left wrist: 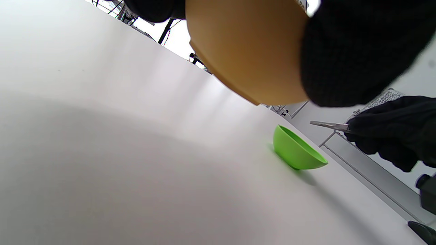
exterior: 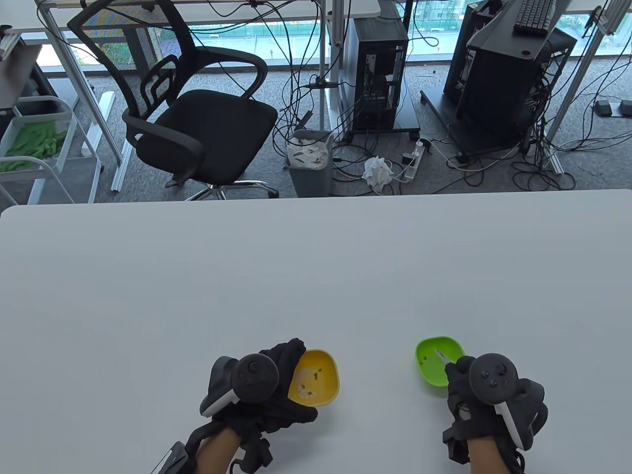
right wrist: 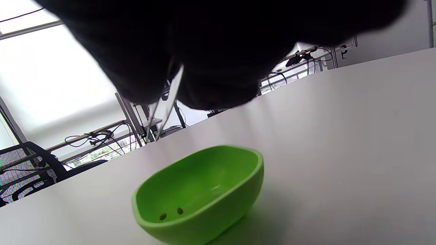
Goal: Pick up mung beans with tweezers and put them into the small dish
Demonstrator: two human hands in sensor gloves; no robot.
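My left hand [exterior: 285, 381] grips the yellow dish [exterior: 318, 377] by its left rim and holds it tilted. In the left wrist view its underside [left wrist: 245, 47] hangs above the table. A few small dark specks lie inside it. My right hand [exterior: 458, 369] pinches metal tweezers [exterior: 441, 355], whose tips point over the green dish [exterior: 434, 368]. In the right wrist view the tweezers [right wrist: 168, 102] hang above the green dish [right wrist: 201, 190], with nothing visible between their tips. Two mung beans [right wrist: 171, 213] lie in the bottom of that dish.
The white table [exterior: 316, 276] stretches far ahead of both dishes. The green dish [left wrist: 298, 151] stands flat on it, about a hand's width right of the yellow one. An office chair [exterior: 192, 103] and computer towers stand beyond the far edge.
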